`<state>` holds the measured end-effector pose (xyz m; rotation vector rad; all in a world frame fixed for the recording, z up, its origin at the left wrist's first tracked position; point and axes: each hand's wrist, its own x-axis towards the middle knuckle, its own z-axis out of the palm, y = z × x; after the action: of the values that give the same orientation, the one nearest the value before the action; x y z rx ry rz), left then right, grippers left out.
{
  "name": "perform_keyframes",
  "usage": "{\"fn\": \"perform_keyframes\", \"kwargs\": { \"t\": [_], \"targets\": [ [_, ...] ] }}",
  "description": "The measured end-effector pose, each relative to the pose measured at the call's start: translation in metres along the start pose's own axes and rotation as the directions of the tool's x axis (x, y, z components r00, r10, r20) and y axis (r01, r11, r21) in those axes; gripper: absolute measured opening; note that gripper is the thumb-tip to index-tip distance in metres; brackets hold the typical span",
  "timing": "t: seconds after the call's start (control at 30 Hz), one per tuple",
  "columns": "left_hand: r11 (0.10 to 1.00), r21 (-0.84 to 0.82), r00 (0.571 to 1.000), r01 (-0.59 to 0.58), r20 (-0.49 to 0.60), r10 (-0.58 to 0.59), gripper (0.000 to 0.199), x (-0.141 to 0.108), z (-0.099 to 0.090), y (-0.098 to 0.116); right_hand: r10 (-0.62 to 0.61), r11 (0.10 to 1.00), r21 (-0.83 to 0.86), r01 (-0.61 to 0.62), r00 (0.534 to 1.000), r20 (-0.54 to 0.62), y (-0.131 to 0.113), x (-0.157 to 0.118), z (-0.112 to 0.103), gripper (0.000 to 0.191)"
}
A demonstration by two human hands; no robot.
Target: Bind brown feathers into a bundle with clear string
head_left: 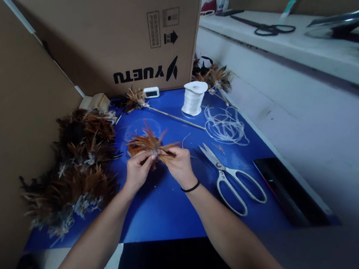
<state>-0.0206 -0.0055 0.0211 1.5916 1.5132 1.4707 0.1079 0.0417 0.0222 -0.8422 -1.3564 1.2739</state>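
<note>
A bunch of brown and reddish feathers (pixel 147 140) is held over the middle of the blue table (pixel 169 216). My left hand (pixel 138 169) pinches its gathered base from the left. On the other side, my right hand (pixel 179 164), with a black band at the wrist, has its fingers closed on feathers at the right of the bunch. Silver scissors (pixel 223 168) lie partly open to the right of my right hand. Beyond the hands, a thin stick (pixel 175 117) with feathers tied at its left end rests on the table.
Feather bundles (pixel 88 154) pile up along the left. Behind stand a white spool (pixel 193 99), loose clear strands (pixel 226 126), a small white device (pixel 151 92) and a cardboard box (pixel 98 24). A dark phone (pixel 290 191) lies right. Black-handled scissors (pixel 271 29) rest on a ledge.
</note>
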Motion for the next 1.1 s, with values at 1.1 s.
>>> {"fn": "perform_keyframes", "kwargs": {
  "t": [1.1],
  "targets": [
    [0.937,0.260,0.972,-0.234,0.024,0.235,0.015,-0.001,-0.003,-0.007,0.079,0.997,-0.021,-0.080,0.996,-0.028,0.007,-0.002,0.005,0.023]
  ]
}}
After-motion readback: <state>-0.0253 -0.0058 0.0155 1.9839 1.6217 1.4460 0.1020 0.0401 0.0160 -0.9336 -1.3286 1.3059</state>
